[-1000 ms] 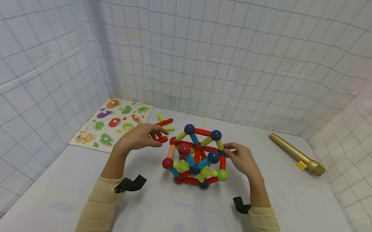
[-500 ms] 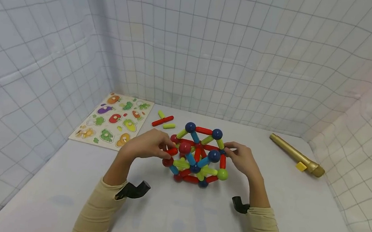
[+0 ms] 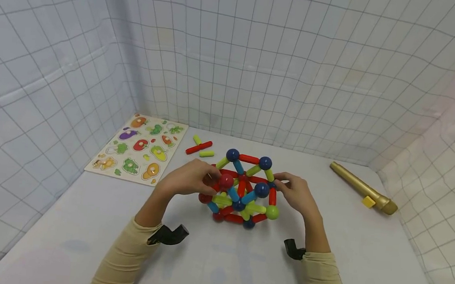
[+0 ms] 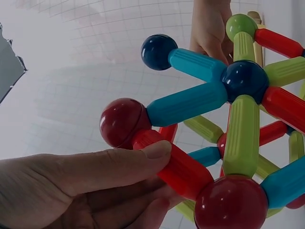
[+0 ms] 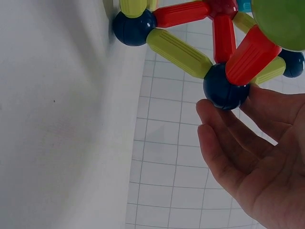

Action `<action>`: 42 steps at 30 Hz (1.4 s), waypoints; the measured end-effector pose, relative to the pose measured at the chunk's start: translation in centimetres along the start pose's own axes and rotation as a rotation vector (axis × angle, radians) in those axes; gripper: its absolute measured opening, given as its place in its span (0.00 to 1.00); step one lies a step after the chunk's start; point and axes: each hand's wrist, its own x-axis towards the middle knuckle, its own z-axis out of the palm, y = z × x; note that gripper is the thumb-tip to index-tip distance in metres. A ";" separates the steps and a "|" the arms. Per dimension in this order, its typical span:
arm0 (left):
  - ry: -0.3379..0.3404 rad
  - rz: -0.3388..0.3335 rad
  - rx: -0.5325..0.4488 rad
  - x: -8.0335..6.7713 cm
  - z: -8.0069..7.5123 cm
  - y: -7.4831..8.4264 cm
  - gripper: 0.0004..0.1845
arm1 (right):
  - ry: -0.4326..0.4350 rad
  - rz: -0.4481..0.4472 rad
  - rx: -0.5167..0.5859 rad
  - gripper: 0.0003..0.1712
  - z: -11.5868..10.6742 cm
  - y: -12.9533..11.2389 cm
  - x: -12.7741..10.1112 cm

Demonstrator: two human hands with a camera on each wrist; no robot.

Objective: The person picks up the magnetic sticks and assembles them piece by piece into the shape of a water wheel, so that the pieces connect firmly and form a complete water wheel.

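Observation:
A magnetic ball-and-rod structure (image 3: 239, 205) of red, blue and green pieces stands on the table between both hands. At its left side my left hand (image 3: 186, 177) pinches a short red magnetic rod (image 4: 180, 171) between thumb and fingers. That rod bridges two dark red balls in the left wrist view, an upper ball (image 4: 119, 122) and a lower ball (image 4: 231, 206), its ends right at both. On the opposite side my right hand (image 3: 296, 194) holds a dark blue ball (image 5: 221, 90) with its thumb and fingertips, where red and green rods meet.
Behind the structure lie a loose long red rod (image 3: 199, 147) and two green rods, one being a short green rod (image 3: 207, 153). A vegetable puzzle board (image 3: 119, 159) lies back left. Far right are a gold microphone (image 3: 358, 184) and a small yellow block (image 3: 368, 202). Grid-patterned cloth walls surround the table.
My left hand has carried the red rod rightward from beside the structure to the gap between two red balls at its left side. My right hand has stayed at the blue ball.

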 end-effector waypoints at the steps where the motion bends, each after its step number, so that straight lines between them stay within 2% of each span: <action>1: 0.000 -0.002 -0.005 0.0 0.0 0.1 0.17 | 0.001 0.001 -0.001 0.19 0.0 0.0 0.0; 6: -0.028 0.008 -0.022 0.1 -0.2 -0.2 0.18 | 0.000 0.011 -0.002 0.19 -0.1 0.2 0.0; 8: -0.037 -0.013 -0.033 0.2 -0.5 -1.2 0.17 | -0.003 0.016 0.005 0.19 -0.1 0.2 0.0; 10: -0.009 -0.072 -0.036 0.5 -0.9 -2.9 0.16 | -0.005 0.016 0.013 0.19 0.0 0.3 0.1; 13: 0.118 -0.210 0.013 1.9 -0.9 -6.8 0.12 | -0.010 0.016 0.026 0.19 0.1 0.4 0.1; 17: 0.318 -0.356 0.167 5.5 0.2 -12.3 0.12 | -0.013 0.024 0.027 0.19 0.3 0.6 0.1; 19: 0.381 -0.396 0.238 7.2 0.7 -14.0 0.14 | -0.009 0.027 0.032 0.18 0.4 0.6 0.0; 21: 0.403 -0.414 0.311 8.5 0.9 -15.0 0.15 | -0.005 0.024 0.037 0.18 0.5 0.6 0.0; 27: 0.326 -0.432 0.476 10.3 0.8 -15.5 0.16 | 0.003 0.011 0.049 0.18 0.2 0.3 0.2; 34: 0.276 -0.430 0.606 9.0 1.2 -16.0 0.16 | 0.004 -0.007 0.024 0.18 0.3 -0.1 0.1; 38: 0.228 -0.465 0.589 8.3 0.9 -15.9 0.21 | 0.006 -0.011 0.015 0.18 0.1 -0.1 0.2; 40: 0.243 -0.449 0.584 7.9 0.5 -15.6 0.21 | 0.006 -0.007 0.018 0.18 0.1 -0.1 0.2; 42: 0.278 -0.417 0.515 7.3 -0.4 -14.6 0.19 | 0.004 -0.002 0.022 0.18 0.1 0.0 0.1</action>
